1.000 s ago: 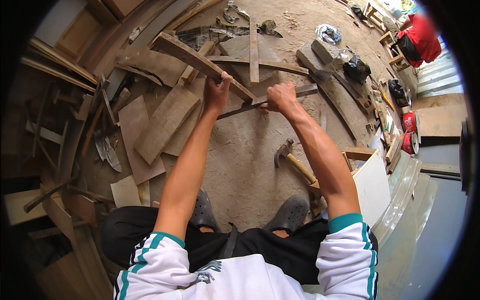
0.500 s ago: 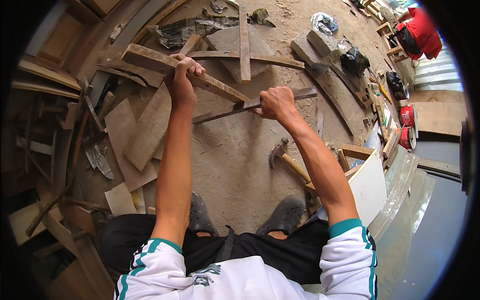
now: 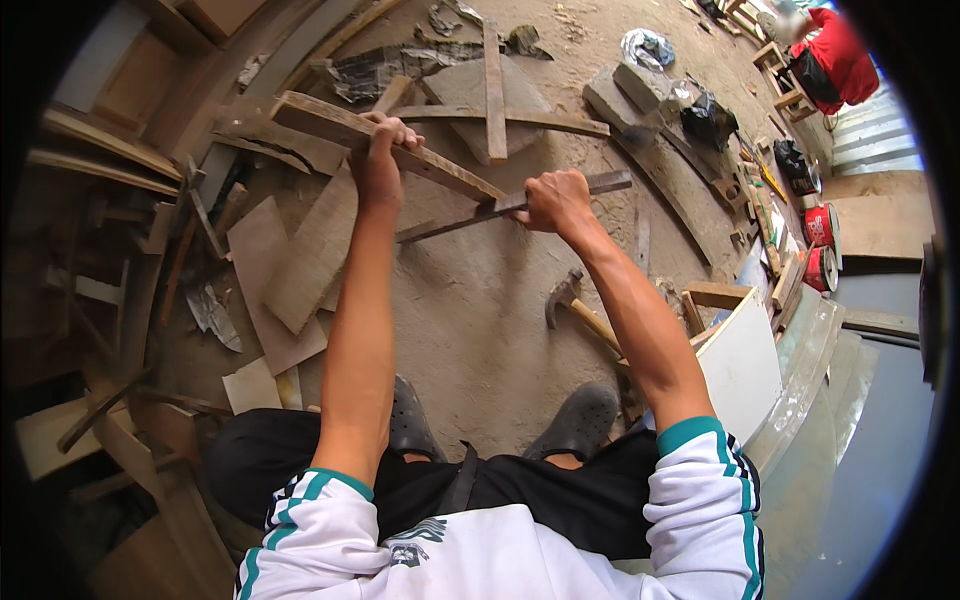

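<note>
My left hand [image 3: 382,165] is wrapped round a wooden plank [image 3: 455,178] that slants from the upper left down toward the middle. My right hand [image 3: 557,201] is closed on a thinner, darker wooden strip [image 3: 445,225], whose far end sticks out to the right of the fist. The plank's lower end meets the strip just left of my right hand; whether they are fastened cannot be seen. Below my right hand a claw hammer [image 3: 562,297] with a wooden handle rests with its head over the dirt floor, its handle end hidden behind my right forearm.
Ahead, a flat stone slab [image 3: 465,85] has crossed wooden strips [image 3: 496,110] on it. Concrete blocks [image 3: 620,105] lie to its right. Boards and offcuts [image 3: 270,275] are heaped at left. A white panel [image 3: 742,350] stands at right near red cans [image 3: 820,226]. A person in red [image 3: 840,60] is far right.
The view has shifted slightly, so the surroundings sit a little lower and to the right. Both hands keep their grip on the plank and the strip, which stay in contact.
</note>
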`<state>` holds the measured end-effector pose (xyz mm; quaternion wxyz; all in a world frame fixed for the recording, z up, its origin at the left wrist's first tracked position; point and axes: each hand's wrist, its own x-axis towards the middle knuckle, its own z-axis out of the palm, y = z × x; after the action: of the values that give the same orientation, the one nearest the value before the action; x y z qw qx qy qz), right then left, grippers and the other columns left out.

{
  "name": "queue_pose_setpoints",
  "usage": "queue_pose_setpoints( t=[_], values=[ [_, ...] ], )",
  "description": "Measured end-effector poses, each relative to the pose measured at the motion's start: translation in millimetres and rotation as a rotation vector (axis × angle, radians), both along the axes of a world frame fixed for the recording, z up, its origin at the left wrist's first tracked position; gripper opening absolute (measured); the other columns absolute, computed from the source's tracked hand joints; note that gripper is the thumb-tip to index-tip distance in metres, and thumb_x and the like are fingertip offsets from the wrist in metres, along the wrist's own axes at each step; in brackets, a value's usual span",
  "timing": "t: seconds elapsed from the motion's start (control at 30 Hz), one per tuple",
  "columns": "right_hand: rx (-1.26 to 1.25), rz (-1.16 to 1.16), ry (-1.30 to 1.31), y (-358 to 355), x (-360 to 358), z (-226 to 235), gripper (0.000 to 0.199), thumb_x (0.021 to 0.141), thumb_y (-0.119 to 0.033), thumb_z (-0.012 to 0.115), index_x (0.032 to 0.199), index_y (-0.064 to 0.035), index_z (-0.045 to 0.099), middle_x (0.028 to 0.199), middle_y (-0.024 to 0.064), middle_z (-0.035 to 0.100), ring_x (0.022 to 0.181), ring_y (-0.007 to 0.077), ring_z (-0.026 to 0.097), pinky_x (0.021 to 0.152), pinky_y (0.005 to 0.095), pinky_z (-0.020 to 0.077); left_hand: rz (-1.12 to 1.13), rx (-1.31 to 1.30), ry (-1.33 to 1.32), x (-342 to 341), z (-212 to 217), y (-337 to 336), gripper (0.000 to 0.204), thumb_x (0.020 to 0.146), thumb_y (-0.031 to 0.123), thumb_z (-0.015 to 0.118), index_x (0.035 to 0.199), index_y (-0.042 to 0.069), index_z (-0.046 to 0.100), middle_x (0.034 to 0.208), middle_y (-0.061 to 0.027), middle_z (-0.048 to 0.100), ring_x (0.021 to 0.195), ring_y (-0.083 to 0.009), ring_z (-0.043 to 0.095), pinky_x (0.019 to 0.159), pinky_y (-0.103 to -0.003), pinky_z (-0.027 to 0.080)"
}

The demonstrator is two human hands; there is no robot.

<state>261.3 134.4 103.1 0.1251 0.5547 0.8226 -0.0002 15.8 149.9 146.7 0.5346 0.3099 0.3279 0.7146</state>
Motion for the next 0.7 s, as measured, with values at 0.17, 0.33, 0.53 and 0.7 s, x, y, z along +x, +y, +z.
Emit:
queue_pose_setpoints(
  t=[0.17, 0.33, 0.53, 0.7],
  values=[
    [-0.052, 0.007, 0.013, -1, -7, 13, 0.052, 0.072, -0.064, 0.074, 0.084, -0.0128, 0.077, 0.083, 0.0094, 0.075, 0.081, 0.0251, 0.074, 0.07, 0.0362, 0.0542, -0.037, 0.0, 0.184, -10, -10, 7, 0.007, 0.091, 0.015, 0.061, 0.091, 0.009, 0.057, 0.08, -0.0021, 0.059, 0.076, -0.015, 0.059, 0.078, -0.035, 0.052],
    [0.047, 0.201, 0.106, 11, 31, -4, 0.036, 0.079, -0.044, 0.075, 0.101, -0.0154, 0.073, 0.1, 0.0086, 0.074, 0.103, 0.0246, 0.069, 0.083, 0.0374, 0.0512, -0.127, -0.095, 0.72, 8, -43, -15, 0.046, 0.097, 0.045, 0.058, 0.099, 0.0, 0.066, 0.097, -0.0071, 0.069, 0.09, -0.0163, 0.061, 0.085, -0.033, 0.048],
    [0.022, 0.029, -0.148, 0, 82, 68, 0.028, 0.088, -0.028, 0.068, 0.112, -0.0139, 0.067, 0.114, 0.0078, 0.069, 0.109, 0.0258, 0.065, 0.088, 0.0435, 0.0474, -0.413, -0.116, 1.063, 22, -118, -38, 0.078, 0.084, 0.055, 0.075, 0.135, 0.001, 0.05, 0.129, -0.0167, 0.062, 0.124, -0.0283, 0.058, 0.104, -0.039, 0.046],
    [0.046, -0.151, 0.051, -18, 118, 74, 0.031, 0.089, -0.03, 0.068, 0.114, -0.0118, 0.062, 0.113, 0.012, 0.069, 0.11, 0.0318, 0.065, 0.086, 0.0474, 0.0536, -0.414, -0.176, 1.398, 48, -135, -43, 0.084, 0.075, 0.058, 0.081, 0.132, 0.003, 0.052, 0.126, -0.0178, 0.065, 0.121, -0.0316, 0.06, 0.1, -0.042, 0.048]
  ],
)
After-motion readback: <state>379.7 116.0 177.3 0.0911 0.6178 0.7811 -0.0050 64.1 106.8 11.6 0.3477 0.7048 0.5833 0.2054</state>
